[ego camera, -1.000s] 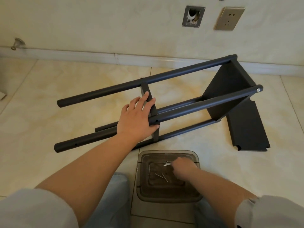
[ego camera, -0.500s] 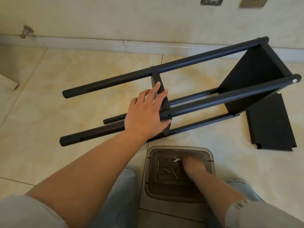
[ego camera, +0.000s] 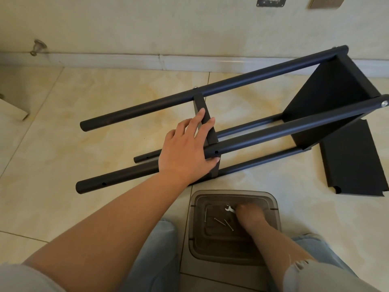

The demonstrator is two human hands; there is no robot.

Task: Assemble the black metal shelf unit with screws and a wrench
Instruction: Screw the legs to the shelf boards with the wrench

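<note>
The black shelf frame [ego camera: 273, 131] lies on its side on the tiled floor, four poles joined by an end panel [ego camera: 328, 98] and a narrow middle panel [ego camera: 201, 105]. My left hand [ego camera: 185, 150] rests on the near upper pole where it meets the middle panel, fingers straight along the panel, thumb under the pole. My right hand [ego camera: 250, 213] reaches down into a smoky plastic tray [ego camera: 193, 228], fingertips beside a small silver wrench [ego camera: 229, 208]. Several long screws [ego camera: 223, 222] lie loose to its left. Whether the right hand holds anything is hidden.
A loose black shelf panel [ego camera: 353, 165] lies flat on the floor at the right of the frame. The wall and skirting board [ego camera: 126, 60] run behind. My knees in light jeans flank the tray. A door stop [ego camera: 39, 46] sits at the far left.
My right hand has shifted a little inside the tray, close to the wrench. My left hand stays on the pole and middle panel. The view has tilted downward.
</note>
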